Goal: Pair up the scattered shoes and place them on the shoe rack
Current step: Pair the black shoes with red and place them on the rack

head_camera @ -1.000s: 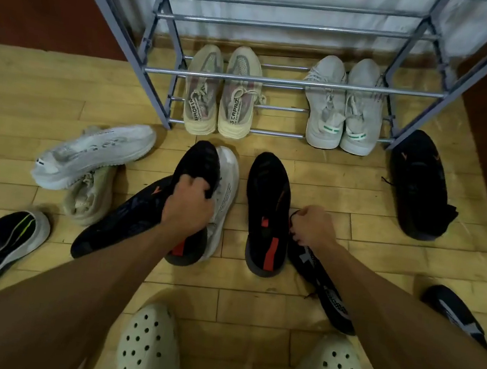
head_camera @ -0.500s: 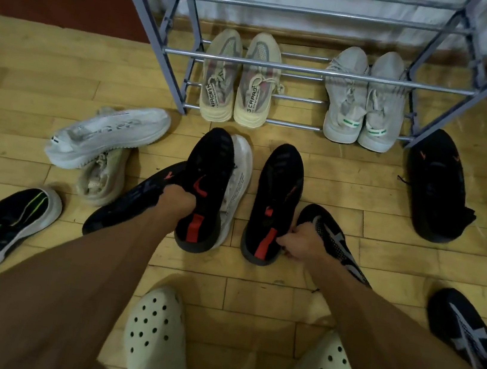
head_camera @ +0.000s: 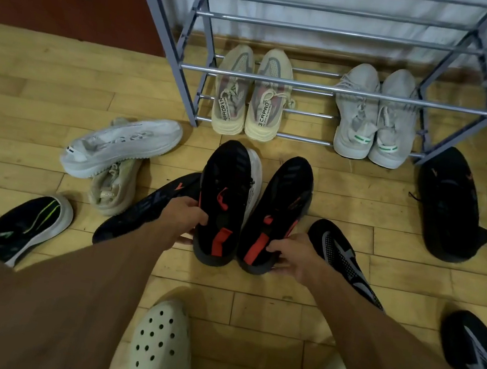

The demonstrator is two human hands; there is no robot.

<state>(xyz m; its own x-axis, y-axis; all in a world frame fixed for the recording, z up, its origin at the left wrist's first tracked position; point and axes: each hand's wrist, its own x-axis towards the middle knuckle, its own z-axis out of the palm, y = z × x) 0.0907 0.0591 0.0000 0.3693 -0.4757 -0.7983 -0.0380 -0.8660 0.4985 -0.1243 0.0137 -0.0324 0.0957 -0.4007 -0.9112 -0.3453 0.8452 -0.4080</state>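
since half a second ago, our left hand (head_camera: 182, 218) and right hand (head_camera: 294, 258) have each closed their fingers on a black-and-red shoe's heel (head_camera: 222, 200) (head_camera: 276, 210), side by side at frame centre below the shoe rack (head_camera: 334, 89).

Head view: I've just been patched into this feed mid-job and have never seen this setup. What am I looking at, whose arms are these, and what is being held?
There is no machine here. A camera worn on a person's head looks forward and down, so the two bare arms coming in from the bottom are that person's own, and the pale clogs are on their feet.

The left hand grips the heel of one black shoe with red tabs; the right hand grips the heel of its matching black shoe. Both point toward the metal shoe rack.

On the rack's lowest rails sit a beige pair and a grey pair.

Loose on the wooden floor: a white sneaker lying over a beige shoe, a black shoe with green stripes, and several other dark shoes.
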